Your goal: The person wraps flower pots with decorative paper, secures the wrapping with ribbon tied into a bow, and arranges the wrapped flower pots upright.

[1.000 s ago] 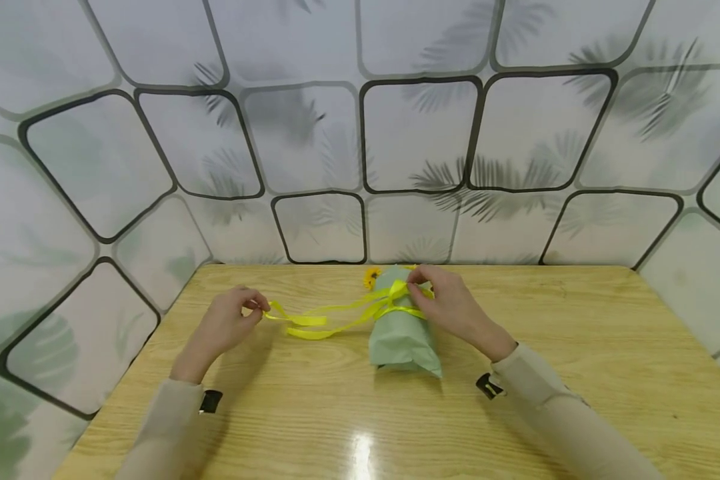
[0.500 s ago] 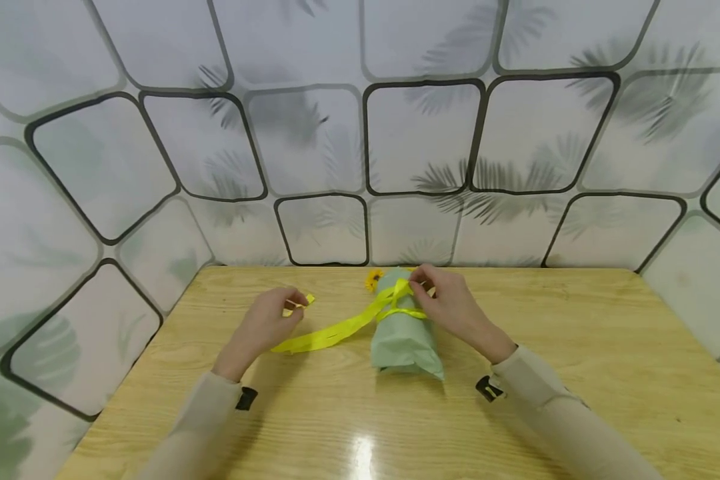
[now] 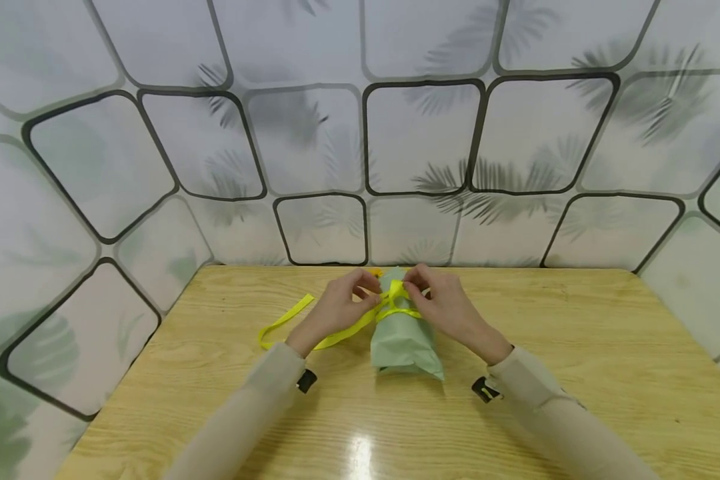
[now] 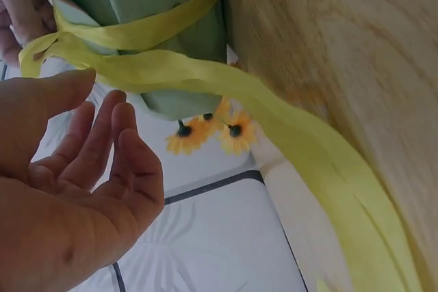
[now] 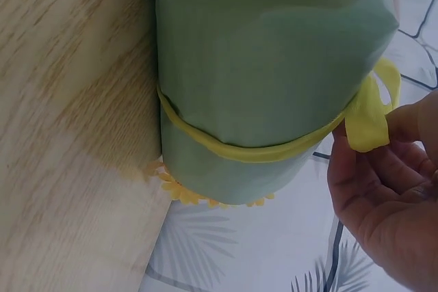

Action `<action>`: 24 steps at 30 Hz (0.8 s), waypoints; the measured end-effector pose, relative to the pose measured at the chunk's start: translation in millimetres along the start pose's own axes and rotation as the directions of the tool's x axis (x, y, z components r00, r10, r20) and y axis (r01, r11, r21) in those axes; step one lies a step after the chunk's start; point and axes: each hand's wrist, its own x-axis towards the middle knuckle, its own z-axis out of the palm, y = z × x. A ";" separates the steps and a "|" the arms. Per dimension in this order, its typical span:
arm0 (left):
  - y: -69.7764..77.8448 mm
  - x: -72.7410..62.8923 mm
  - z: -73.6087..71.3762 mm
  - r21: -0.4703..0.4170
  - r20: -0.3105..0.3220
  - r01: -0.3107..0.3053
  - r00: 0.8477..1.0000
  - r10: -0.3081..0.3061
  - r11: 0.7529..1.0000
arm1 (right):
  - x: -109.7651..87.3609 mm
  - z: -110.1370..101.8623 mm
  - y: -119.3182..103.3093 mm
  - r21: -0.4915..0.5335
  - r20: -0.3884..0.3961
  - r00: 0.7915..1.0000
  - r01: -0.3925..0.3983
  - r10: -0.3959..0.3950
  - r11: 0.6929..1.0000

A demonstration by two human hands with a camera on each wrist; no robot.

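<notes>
A bouquet wrapped in green paper (image 3: 405,340) lies on its side on the table, with a yellow ribbon (image 4: 301,141) tied round it. My right hand (image 3: 451,308) pinches a ribbon loop (image 5: 367,121) at the knot between thumb and fingers. On the knot's other side is my left hand (image 3: 339,305), its thumb and loosely bent fingers apart, the thumb tip at the ribbon's edge. From the knot a long ribbon tail passes under the left wrist and curls onto the table. Orange-yellow flowers (image 4: 236,130) show at the far end of the wrapping.
The wooden table (image 3: 552,327) reaches back to a wall (image 3: 420,140) patterned with rounded frames and leaf shadows. The wall also closes in on the left side. Both sleeves carry a small dark wrist piece (image 3: 307,381).
My left hand has let go of the ribbon end and moved right, up to the knot. The freed tail now lies curled on the table. The right hand has kept its place at the loop.
</notes>
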 end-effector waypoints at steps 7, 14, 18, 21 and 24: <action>-0.7 -2.5 2.2 0.043 -0.004 -0.004 1.000 0.004 0.999 | 0.5 0.4 -1.3 -0.008 0.000 1.000 -0.012 0.012 1.000; 0.3 -17.7 -11.3 0.124 -0.005 0.023 1.000 -0.023 0.992 | 0.6 1.2 -3.3 -0.007 -0.006 0.999 -0.052 0.052 0.999; 6.0 -25.8 -19.6 0.081 0.033 0.045 0.998 -0.048 0.996 | 1.1 4.1 -3.4 -0.014 -0.022 0.998 -0.052 0.052 0.999; 10.6 -28.5 -21.7 -0.010 0.063 0.064 0.996 -0.063 0.998 | 1.7 6.5 -4.6 -0.013 -0.036 0.998 -0.051 0.050 0.999; 15.3 -27.7 -19.7 -0.128 0.090 0.098 0.992 -0.087 0.987 | 2.7 8.1 -6.2 -0.006 -0.046 0.998 -0.049 0.049 0.999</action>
